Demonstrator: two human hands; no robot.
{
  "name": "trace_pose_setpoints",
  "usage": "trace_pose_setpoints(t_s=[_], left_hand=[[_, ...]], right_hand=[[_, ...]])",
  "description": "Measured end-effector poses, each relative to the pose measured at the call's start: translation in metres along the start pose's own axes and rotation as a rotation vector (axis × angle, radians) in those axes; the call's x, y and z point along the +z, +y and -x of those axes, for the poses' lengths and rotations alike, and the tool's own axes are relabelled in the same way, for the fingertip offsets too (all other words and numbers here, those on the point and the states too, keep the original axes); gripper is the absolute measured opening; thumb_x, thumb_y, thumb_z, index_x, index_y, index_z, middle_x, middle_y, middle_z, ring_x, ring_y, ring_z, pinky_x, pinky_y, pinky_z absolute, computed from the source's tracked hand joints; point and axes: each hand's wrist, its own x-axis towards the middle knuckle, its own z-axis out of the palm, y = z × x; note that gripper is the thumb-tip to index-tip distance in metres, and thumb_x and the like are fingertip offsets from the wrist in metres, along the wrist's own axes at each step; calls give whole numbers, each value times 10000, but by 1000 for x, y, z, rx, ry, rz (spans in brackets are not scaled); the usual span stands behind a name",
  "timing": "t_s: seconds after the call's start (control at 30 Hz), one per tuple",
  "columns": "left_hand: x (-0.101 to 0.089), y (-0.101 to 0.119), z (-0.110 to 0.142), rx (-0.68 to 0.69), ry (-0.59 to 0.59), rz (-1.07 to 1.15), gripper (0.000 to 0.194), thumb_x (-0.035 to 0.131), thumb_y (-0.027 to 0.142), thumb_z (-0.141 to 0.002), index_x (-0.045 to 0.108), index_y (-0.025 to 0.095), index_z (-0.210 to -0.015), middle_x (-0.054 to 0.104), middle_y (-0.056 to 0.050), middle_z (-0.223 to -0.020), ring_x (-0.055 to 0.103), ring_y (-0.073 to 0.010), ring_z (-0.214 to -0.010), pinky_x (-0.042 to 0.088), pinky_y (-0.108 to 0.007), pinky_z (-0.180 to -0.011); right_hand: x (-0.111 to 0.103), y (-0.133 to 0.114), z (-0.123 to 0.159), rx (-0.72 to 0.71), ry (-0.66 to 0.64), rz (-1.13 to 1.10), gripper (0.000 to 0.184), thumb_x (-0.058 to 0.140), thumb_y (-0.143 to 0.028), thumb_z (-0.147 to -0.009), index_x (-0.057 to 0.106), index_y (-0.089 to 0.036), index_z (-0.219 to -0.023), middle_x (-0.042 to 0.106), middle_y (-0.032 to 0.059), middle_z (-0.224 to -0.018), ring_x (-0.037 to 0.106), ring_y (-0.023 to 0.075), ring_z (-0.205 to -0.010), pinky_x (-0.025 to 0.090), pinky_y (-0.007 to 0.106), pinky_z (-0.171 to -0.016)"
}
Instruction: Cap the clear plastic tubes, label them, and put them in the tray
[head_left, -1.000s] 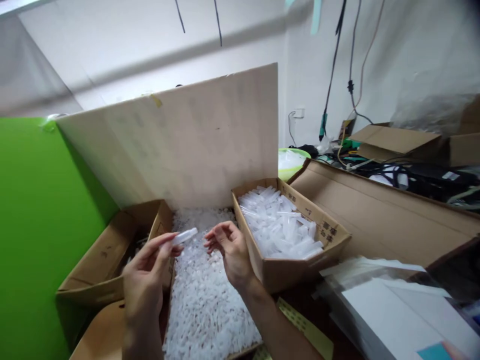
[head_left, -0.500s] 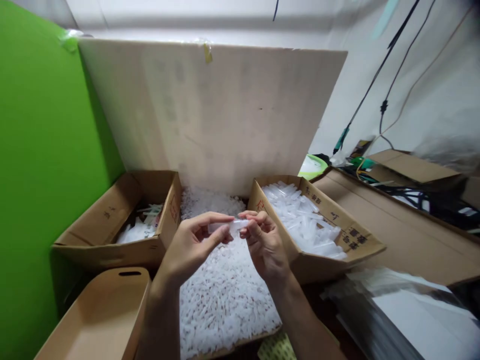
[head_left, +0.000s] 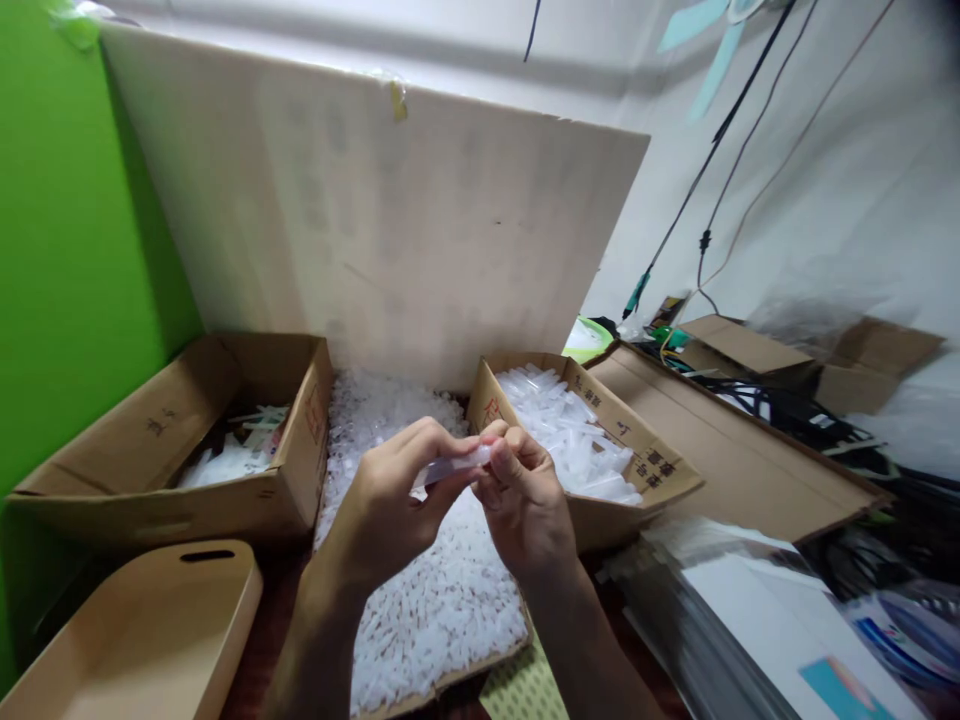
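My left hand [head_left: 390,500] and my right hand [head_left: 521,500] meet above a tray heaped with small white plastic pieces [head_left: 427,610]. Between them is a clear plastic tube [head_left: 454,467]: the left fingers pinch its body, the right fingertips are closed on its right end. Just right of my right hand stands a cardboard box of clear tubes [head_left: 577,445]. Whether the right fingers also hold a small piece is hidden.
A cardboard box [head_left: 161,450] with a few plastic items sits at left, and a tan bin [head_left: 142,640] at lower left. A tall cardboard sheet [head_left: 375,210] stands behind. A large flat carton [head_left: 727,450], cables and clear plastic sheets [head_left: 750,620] lie at right.
My hands came together: a second ago the left held the tube alone with the right apart. Now both grip it. The camera view shifted left and down.
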Motion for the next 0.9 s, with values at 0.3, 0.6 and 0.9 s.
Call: trace_pose_setpoints(t_s=[0.3,0.6,0.9], left_hand=[[5,17,-2,39,29,75,175,751,87,-909,606,171,-961,634,22,-819,621,-76,-710,497,-164,-652],[13,5,-1,-253,243,134,95,756,247,-927,704,196,-989,733,5,-848,650,-90,-649,529,-182,-619],[-11,-11,2,-501,481,190,253,771,406,-913,745,176,-1017,759,-25,-843,618,-92,-574,530,-196,-546]], right_hand=[[2,-21,6,29,-114,50,293,942,-317,-718,689,-198,-634,576,-57,-682,384,12,-382,207,192,-371],[0,-57,-25,-44,-199,919,366,676,-559,-950,754,-201,-959,618,4,-715,534,115,-588,435,238,-524],[-21,-80,-169,357,-24,2057,326,673,-378,-1000,670,-148,-1231,684,112,-1248,685,245,-1087,586,453,-948]])
